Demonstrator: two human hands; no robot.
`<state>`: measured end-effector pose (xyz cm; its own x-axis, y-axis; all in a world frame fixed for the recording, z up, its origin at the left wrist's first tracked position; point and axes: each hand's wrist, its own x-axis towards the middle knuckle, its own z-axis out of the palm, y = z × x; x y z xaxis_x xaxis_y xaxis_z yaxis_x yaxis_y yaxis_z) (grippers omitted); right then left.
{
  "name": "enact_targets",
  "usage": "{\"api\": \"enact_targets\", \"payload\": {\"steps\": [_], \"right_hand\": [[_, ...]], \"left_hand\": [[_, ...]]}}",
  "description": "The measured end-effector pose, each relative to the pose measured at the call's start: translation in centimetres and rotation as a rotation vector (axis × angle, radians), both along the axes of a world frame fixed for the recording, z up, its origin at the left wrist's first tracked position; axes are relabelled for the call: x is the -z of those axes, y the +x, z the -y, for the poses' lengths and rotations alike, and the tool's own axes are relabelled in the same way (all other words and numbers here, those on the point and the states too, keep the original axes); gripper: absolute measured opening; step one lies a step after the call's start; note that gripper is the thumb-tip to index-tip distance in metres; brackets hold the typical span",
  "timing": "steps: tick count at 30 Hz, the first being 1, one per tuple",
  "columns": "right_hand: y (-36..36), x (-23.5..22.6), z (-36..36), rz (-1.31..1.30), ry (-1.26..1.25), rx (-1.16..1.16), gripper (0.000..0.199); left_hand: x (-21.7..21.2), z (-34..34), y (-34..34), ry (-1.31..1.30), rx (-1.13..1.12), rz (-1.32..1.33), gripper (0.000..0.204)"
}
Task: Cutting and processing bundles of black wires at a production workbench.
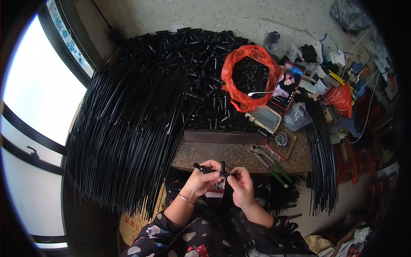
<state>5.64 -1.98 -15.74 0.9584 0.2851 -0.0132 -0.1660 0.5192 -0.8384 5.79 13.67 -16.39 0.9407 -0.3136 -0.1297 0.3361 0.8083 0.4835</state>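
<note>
At the near edge of the speckled stone tabletop [239, 156] the left hand [200, 182] closes its fingers around a short black tube [204, 168] that pokes out to the left, while the right hand [242, 187] pinches a thin black rod [223, 168] standing upright between the two hands, just in front of the person's lap. Both hands sit close together, nearly touching. Behind them a red plastic bag [246, 77] lies open on the tabletop, filled with small black tube pieces, and a white cable runs out of its mouth. Just right of the bag a phone in a red case [286, 85] leans with its screen lit. A clear plastic bag [296, 116] lies below the phone, and another red bag [341, 99] sits farther right among scattered clutter. A great heap of black tubes [188, 68] covers the back of the tabletop, and a fan of long black rods [124, 141] hangs over its left edge. Green-handled pliers [269, 165] rest near the right hand, beside a small round wire brush [281, 138].
</note>
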Motion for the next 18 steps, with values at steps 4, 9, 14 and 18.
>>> {"api": "enact_targets", "payload": {"steps": [4,9,14,18], "right_hand": [[0.07,0.20,-0.07,-0.012,-0.005,-0.015,0.019],[0.15,0.51,-0.09,0.017,-0.048,0.039,0.018],[-0.05,0.49,0.00,-0.006,-0.007,-0.027,0.018],[0.06,0.52,-0.02,-0.008,-0.013,-0.039,0.019]], "left_hand": [[0.17,0.04,-0.11,0.036,-0.025,-0.016,0.018],[0.17,-0.06,-0.15,0.024,-0.003,-0.020,0.021],[0.23,0.13,-0.20,0.022,-0.070,-0.042,0.022],[0.25,-0.23,-0.32,0.070,-0.005,0.023,0.025]]}}
